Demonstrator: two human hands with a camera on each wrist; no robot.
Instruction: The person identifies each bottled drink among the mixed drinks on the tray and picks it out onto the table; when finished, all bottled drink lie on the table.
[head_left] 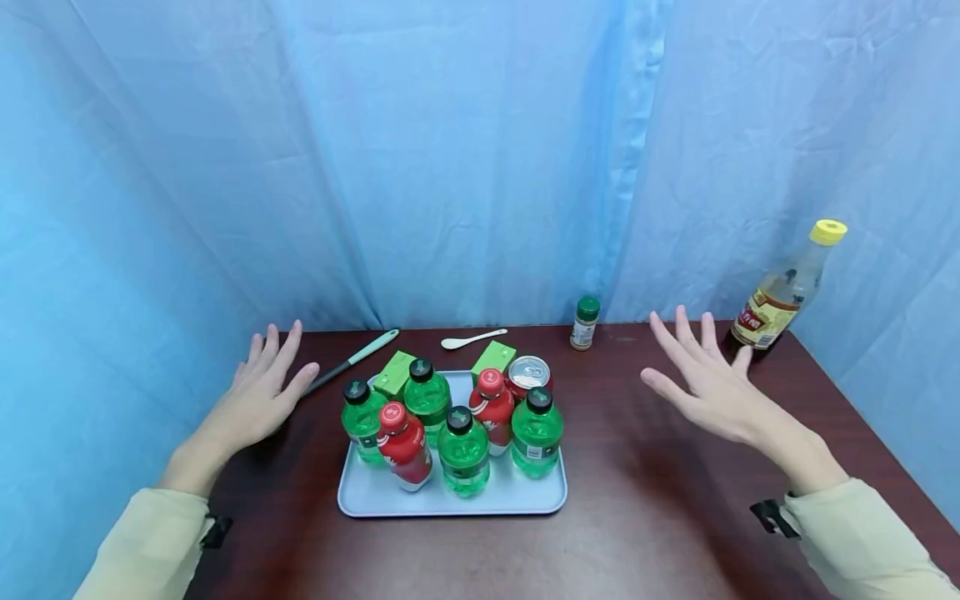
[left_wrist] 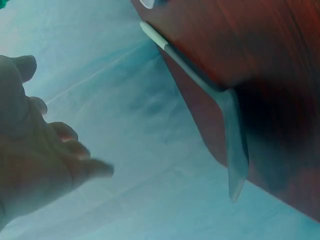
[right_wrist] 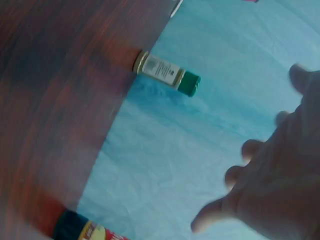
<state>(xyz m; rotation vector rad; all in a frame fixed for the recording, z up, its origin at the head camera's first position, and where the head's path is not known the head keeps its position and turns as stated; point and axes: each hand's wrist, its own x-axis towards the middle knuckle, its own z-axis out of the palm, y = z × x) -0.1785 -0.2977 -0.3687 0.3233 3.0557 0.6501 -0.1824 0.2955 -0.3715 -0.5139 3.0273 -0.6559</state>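
Observation:
My left hand (head_left: 258, 396) is raised over the table's left side, fingers spread and nothing held. Nearest it lies a spatula (head_left: 372, 347) with a mint handle; its bent dark blade (left_wrist: 234, 135) shows in the left wrist view. Fingers likewise apart, my right hand (head_left: 708, 392) hovers empty over the right side, between a small green-capped seasoning jar (head_left: 585, 323) and a tall yellow-capped sauce bottle (head_left: 772, 308). Between the hands, a pale tray (head_left: 517, 498) carries several green drink bottles (head_left: 463, 458), two red bottles (head_left: 405, 446), two green boxes (head_left: 393, 374) and a can (head_left: 529, 375).
A white spoon (head_left: 472, 338) lies behind the tray, near the back edge of the dark wooden table (head_left: 615, 533). Light blue curtains (head_left: 465, 167) hang along the back and both sides. The sauce bottle stands at the far right corner.

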